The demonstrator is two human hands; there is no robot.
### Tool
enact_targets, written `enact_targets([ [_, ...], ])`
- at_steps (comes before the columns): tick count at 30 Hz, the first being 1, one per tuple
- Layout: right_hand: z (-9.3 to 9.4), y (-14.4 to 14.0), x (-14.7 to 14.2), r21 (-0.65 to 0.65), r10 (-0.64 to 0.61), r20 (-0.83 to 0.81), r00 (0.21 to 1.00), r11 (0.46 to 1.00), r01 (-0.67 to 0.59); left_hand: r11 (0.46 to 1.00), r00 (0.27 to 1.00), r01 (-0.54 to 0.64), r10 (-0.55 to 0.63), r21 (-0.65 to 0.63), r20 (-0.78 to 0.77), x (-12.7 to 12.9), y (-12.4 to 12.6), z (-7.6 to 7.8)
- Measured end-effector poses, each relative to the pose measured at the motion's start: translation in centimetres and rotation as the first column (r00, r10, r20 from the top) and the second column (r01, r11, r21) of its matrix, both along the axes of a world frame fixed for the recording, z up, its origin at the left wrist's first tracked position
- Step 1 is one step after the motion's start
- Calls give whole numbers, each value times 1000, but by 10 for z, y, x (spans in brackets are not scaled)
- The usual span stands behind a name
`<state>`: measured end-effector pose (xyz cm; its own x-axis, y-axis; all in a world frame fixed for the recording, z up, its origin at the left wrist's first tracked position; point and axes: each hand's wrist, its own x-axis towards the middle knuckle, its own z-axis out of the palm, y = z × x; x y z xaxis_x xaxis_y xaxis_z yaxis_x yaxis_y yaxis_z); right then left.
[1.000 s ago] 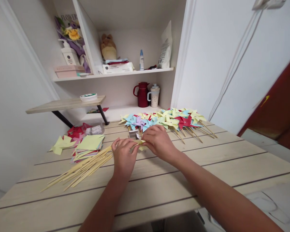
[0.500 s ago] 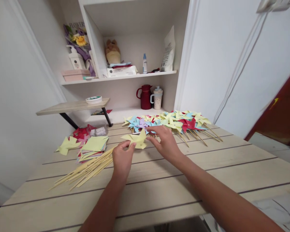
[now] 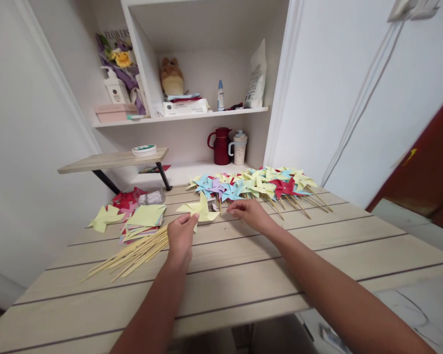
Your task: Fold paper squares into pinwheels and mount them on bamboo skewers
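My left hand (image 3: 180, 235) pinches a pale yellow paper pinwheel (image 3: 204, 210) at its lower left, thumb on top. The pinwheel has no stick and is held above the table. Right of it, apart from the paper, my right hand (image 3: 250, 213) has its fingers curled together; whatever they may hold is too small to make out. A tiny metal pin (image 3: 226, 229) lies on the table just below my right fingertips. Behind the pinwheel is a small clear container (image 3: 213, 202), partly hidden. Thin wooden sticks (image 3: 140, 253) lie fanned out left of my left hand.
A stack of coloured paper squares (image 3: 144, 219) and a loose yellow pinwheel (image 3: 105, 218) lie at the left. Many finished pinwheels on sticks (image 3: 256, 187) cover the back right. A raised wooden shelf (image 3: 107, 162) stands at the back left; a red jug (image 3: 221, 146) is behind.
My right hand has drawn back from the pinwheel and lowered. My left hand has moved slightly left with the pinwheel. The pin is now visible on the table.
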<state>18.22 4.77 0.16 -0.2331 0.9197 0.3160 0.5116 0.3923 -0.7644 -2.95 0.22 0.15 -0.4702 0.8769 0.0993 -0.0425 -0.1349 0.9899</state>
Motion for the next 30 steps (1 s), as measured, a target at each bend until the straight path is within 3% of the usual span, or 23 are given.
enact_targets([
  [6,-10,4,0,140,4,402,915,988,-66,1000,996,15,-13,18,-85,0,4,-7],
  [9,-11,1,-4,141,11,500,866,986,-94,998,986,17,-7,55,-165,0,6,-11],
  [16,-5,-13,-11,97,40,545,837,989,-111,993,958,8,25,116,-284,-2,7,-13],
  [30,-7,-13,-12,69,50,506,861,993,-99,994,980,-41,60,104,-188,1,5,-9],
])
